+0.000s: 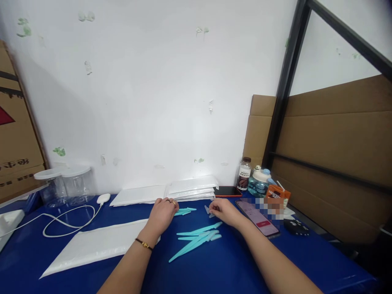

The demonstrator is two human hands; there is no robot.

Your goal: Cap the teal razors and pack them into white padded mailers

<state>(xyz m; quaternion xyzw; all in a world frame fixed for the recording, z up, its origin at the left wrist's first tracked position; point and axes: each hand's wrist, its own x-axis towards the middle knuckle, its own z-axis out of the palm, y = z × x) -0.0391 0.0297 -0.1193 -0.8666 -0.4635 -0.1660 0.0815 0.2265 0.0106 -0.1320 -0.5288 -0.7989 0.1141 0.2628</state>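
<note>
Curled fingers of my left hand [163, 214] are at a small group of turquoise eyebrow razors [185, 211], whose ends stick out to the right from beneath them. Its fingertips are partly hidden. Farther right, my right hand [225, 211] is closed in a pinch on a small clear plastic cap [207, 209]; another clear piece seems to lie just below the fingertips. Nearer to me, between both forearms, several more turquoise eyebrow razors [196, 241] lie fanned out and overlapping on the blue table [202, 277].
A white padded envelope [101, 245] lies left, with stacked envelopes [192, 188] by the wall. Clear lidded jars [76, 185] and a white cable [70, 234] are farther left. At right are a phone [260, 220], bottle [244, 175], blue jug [260, 181] and black object [296, 227].
</note>
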